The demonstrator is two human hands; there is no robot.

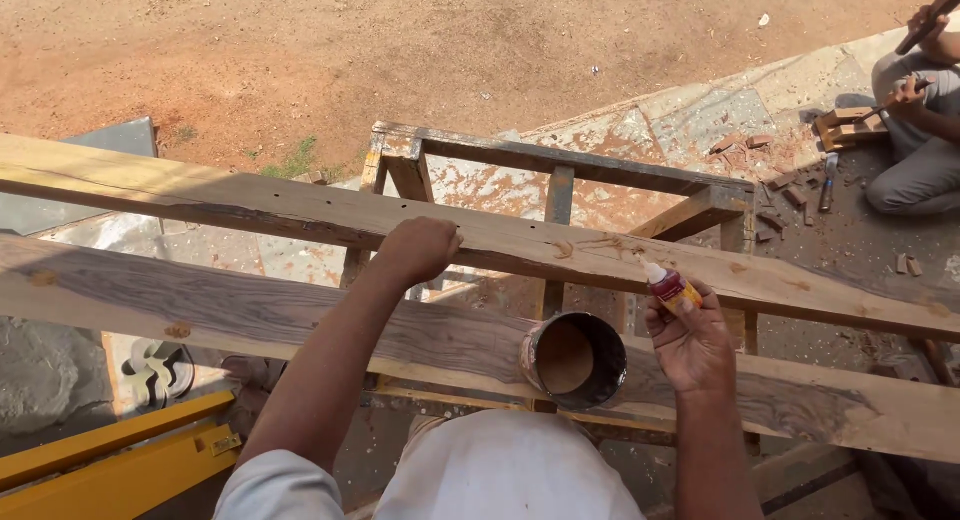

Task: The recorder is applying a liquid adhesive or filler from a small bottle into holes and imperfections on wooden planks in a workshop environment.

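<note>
Right grip (690, 335) closes round a small glue bottle (672, 286), nozzle at the upper plank (300, 215); left grip (418, 248) rests curled, empty, on that plank.

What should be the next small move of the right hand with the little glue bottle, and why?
Probably tip the glue bottle a little further down onto the upper plank. The right hand holds it with the white nozzle aimed at a rough, chipped spot on that plank, close but apparently not touching. The left hand rests on the same plank, steadying it.
</note>
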